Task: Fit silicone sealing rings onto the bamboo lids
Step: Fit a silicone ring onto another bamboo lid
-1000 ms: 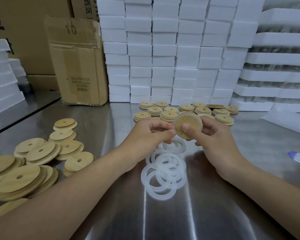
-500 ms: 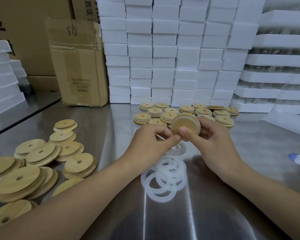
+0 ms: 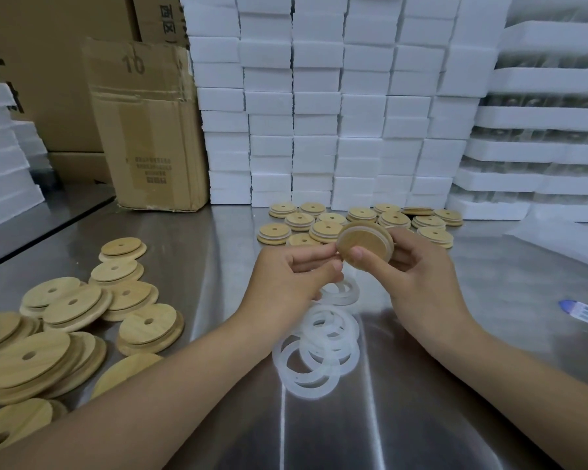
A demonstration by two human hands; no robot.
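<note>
My right hand (image 3: 421, 279) grips a round bamboo lid (image 3: 365, 244) above the steel table, thumb across its face. A translucent silicone ring sits around the lid's rim. My left hand (image 3: 296, 279) pinches the lid's left edge with curled fingers. Under my hands lies a loose pile of white silicone rings (image 3: 316, 351). Bare bamboo lids with holes (image 3: 72, 317) lie heaped at the left. Lids with pale rings on them (image 3: 357, 222) lie spread out behind my hands.
A steel table (image 3: 455, 401) carries everything. A cardboard box (image 3: 146, 130) stands at the back left, a wall of white foam blocks (image 3: 336, 103) behind, foam trays (image 3: 540, 140) at the right. A blue label (image 3: 582, 312) lies at the right edge.
Both hands have risen a little and turned the lid, so its face tilts away more. The left fingers have shifted along the lid's left edge.
</note>
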